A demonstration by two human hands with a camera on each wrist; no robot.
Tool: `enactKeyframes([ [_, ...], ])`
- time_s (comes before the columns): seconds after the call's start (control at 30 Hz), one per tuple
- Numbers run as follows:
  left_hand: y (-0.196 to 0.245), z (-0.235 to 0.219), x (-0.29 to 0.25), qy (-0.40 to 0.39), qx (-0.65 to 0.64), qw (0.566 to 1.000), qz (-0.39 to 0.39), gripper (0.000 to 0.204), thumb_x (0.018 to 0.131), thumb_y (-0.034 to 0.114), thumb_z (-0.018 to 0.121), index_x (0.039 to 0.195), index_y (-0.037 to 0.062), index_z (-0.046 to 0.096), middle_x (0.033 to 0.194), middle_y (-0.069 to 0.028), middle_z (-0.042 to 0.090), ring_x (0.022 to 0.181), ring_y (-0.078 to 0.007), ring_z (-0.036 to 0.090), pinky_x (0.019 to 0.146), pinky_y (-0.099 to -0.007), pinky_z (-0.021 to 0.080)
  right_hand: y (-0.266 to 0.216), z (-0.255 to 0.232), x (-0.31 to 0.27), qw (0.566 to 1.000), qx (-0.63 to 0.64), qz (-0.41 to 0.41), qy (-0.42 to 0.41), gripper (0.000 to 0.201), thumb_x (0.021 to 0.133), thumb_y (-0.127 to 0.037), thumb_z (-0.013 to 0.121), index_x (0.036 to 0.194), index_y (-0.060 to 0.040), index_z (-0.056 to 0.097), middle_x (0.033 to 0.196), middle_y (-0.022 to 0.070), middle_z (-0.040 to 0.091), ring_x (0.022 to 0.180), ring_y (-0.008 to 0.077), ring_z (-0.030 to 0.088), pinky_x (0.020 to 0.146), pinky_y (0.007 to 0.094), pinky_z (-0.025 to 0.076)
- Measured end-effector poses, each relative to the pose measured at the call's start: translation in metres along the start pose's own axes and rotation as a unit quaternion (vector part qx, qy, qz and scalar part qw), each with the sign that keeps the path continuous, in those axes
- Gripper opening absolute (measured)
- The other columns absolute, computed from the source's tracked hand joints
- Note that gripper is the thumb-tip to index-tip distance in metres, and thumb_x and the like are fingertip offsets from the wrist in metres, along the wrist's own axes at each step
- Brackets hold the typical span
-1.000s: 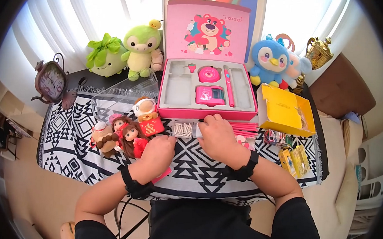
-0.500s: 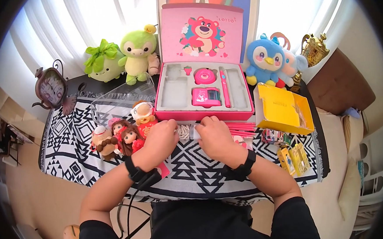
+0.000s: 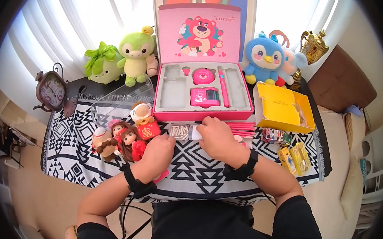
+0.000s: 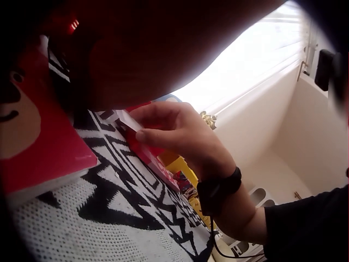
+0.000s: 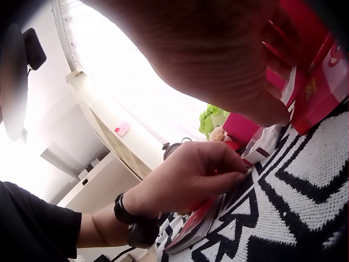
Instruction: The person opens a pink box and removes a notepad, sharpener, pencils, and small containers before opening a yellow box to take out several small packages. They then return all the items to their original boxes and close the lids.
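Note:
A small clear box of short white pieces [image 3: 179, 132] lies on the patterned cloth in front of the open pink case [image 3: 202, 116]. My right hand [image 3: 218, 141] pinches its right end, where a whitish flap [image 3: 195, 133] shows; in the left wrist view, the thumb and fingers of that hand [image 4: 182, 134] meet on a pale edge. Just left of the box and nearer my body is my left hand [image 3: 159, 151], thumb and forefinger together. A tiny white piece [image 5: 249, 171] shows at its fingertips in the right wrist view. Its palm side is hidden.
Dolls [image 3: 129, 140] and a red-clad figure [image 3: 148, 129] sit left of my left hand. Pink pens [image 3: 242, 128], a yellow box [image 3: 284, 108] and small yellow packs [image 3: 301, 159] lie to the right. Plush toys [image 3: 136, 57] and a clock [image 3: 51, 91] stand behind.
My left hand went forward over the small box, then drew back toward my body, uncovering the white pieces. My right hand stays at the box's right end. The head view has shifted slightly.

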State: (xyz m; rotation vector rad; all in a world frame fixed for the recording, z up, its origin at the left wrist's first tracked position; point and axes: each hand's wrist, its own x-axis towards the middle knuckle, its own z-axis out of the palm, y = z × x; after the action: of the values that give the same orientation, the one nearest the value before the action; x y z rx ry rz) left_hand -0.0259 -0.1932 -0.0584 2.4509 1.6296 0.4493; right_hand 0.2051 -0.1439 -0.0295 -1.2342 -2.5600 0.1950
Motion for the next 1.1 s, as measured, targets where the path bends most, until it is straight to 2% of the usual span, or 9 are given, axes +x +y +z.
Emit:
enactKeyframes([
  [0.17, 0.015, -0.021, 0.014, 0.047, -0.082, 0.995, -0.032, 0.011, 0.084, 0.009, 0.067, 0.087, -0.0006, 0.062, 0.082, -0.0209, 0.066, 0.082, -0.0396, 0.066, 0.074, -0.0492, 0.053, -0.002, -0.005, -0.002, 1.000, 0.030, -0.002, 0.003, 0.023, 0.077, -0.014, 0.073, 0.095, -0.0016, 0.068, 0.103, 0.0180, 0.063, 0.099, 0.0357, 0.061, 0.086, 0.0469, 0.052],
  [0.4, 0.012, -0.009, 0.031, 0.087, -0.046, 0.995, -0.015, 0.015, 0.086, 0.013, 0.069, 0.091, -0.0001, 0.063, 0.089, -0.0198, 0.067, 0.086, -0.0402, 0.066, 0.076, -0.0488, 0.053, 0.002, -0.011, -0.005, 0.996, 0.081, -0.014, 0.033, 0.029, 0.075, -0.014, 0.075, 0.100, -0.0003, 0.067, 0.104, 0.0178, 0.061, 0.103, 0.0365, 0.059, 0.089, 0.0454, 0.051],
  [0.53, 0.004, -0.017, 0.018, 0.088, -0.059, 0.994, -0.005, 0.017, 0.086, 0.008, 0.069, 0.101, 0.0006, 0.066, 0.094, -0.0188, 0.065, 0.090, -0.0396, 0.065, 0.080, -0.0483, 0.053, 0.001, -0.020, -0.015, 0.994, 0.111, -0.017, 0.011, 0.040, 0.074, -0.012, 0.076, 0.112, -0.0014, 0.068, 0.106, 0.0150, 0.062, 0.104, 0.0342, 0.058, 0.094, 0.0442, 0.050],
  [0.63, 0.002, -0.021, 0.011, 0.055, -0.065, 0.996, -0.019, 0.028, 0.085, 0.005, 0.067, 0.112, -0.0007, 0.063, 0.102, -0.0213, 0.062, 0.094, -0.0409, 0.064, 0.083, -0.0483, 0.053, -0.005, -0.031, -0.007, 0.983, 0.171, -0.049, 0.049, 0.051, 0.075, -0.014, 0.080, 0.122, -0.0014, 0.064, 0.113, 0.0169, 0.064, 0.109, 0.0361, 0.059, 0.096, 0.0432, 0.050],
  [0.8, 0.004, -0.026, 0.014, 0.085, -0.044, 0.994, -0.055, 0.036, 0.085, 0.002, 0.066, 0.120, -0.0031, 0.059, 0.114, -0.0235, 0.057, 0.096, -0.0429, 0.064, 0.083, -0.0489, 0.054, -0.015, 0.005, 0.016, 0.963, 0.240, -0.090, 0.085, 0.054, 0.080, -0.015, 0.079, 0.128, 0.0002, 0.061, 0.120, 0.0192, 0.064, 0.117, 0.0359, 0.058, 0.099, 0.0439, 0.049],
  [0.93, -0.010, -0.021, 0.019, 0.098, -0.027, 0.994, -0.052, 0.035, 0.085, 0.004, 0.066, 0.118, -0.0031, 0.060, 0.109, -0.0233, 0.061, 0.095, -0.0422, 0.065, 0.082, -0.0493, 0.054, -0.024, 0.030, 0.030, 0.984, 0.160, -0.070, 0.041, 0.050, 0.083, -0.017, 0.077, 0.125, 0.0031, 0.060, 0.119, 0.0203, 0.063, 0.112, 0.0372, 0.059, 0.099, 0.0448, 0.048],
  [1.0, -0.016, -0.018, 0.023, 0.040, -0.030, 0.997, -0.052, 0.031, 0.086, 0.007, 0.067, 0.114, -0.0029, 0.062, 0.101, -0.0222, 0.065, 0.094, -0.0403, 0.066, 0.082, -0.0485, 0.054, -0.033, 0.033, 0.035, 0.991, 0.116, 0.031, -0.053, 0.042, 0.083, -0.018, 0.076, 0.117, 0.0030, 0.062, 0.114, 0.0197, 0.063, 0.111, 0.0378, 0.059, 0.097, 0.0453, 0.049],
  [1.03, -0.017, -0.017, 0.025, 0.055, -0.023, 0.997, -0.041, 0.021, 0.086, 0.010, 0.067, 0.103, -0.0020, 0.066, 0.090, -0.0204, 0.068, 0.090, -0.0388, 0.067, 0.081, -0.0484, 0.055, -0.036, 0.031, 0.036, 0.990, 0.123, 0.047, -0.052, 0.038, 0.083, -0.019, 0.076, 0.112, 0.0021, 0.063, 0.110, 0.0201, 0.063, 0.111, 0.0381, 0.060, 0.096, 0.0456, 0.050],
  [1.1, -0.016, -0.019, 0.026, 0.043, -0.041, 0.997, -0.057, 0.019, 0.087, 0.010, 0.068, 0.101, -0.0023, 0.068, 0.090, -0.0205, 0.070, 0.089, -0.0388, 0.068, 0.081, -0.0470, 0.054, -0.035, 0.029, 0.040, 0.989, 0.119, 0.056, -0.071, 0.038, 0.082, -0.018, 0.076, 0.112, 0.0024, 0.064, 0.111, 0.0209, 0.063, 0.109, 0.0386, 0.060, 0.095, 0.0459, 0.050],
])
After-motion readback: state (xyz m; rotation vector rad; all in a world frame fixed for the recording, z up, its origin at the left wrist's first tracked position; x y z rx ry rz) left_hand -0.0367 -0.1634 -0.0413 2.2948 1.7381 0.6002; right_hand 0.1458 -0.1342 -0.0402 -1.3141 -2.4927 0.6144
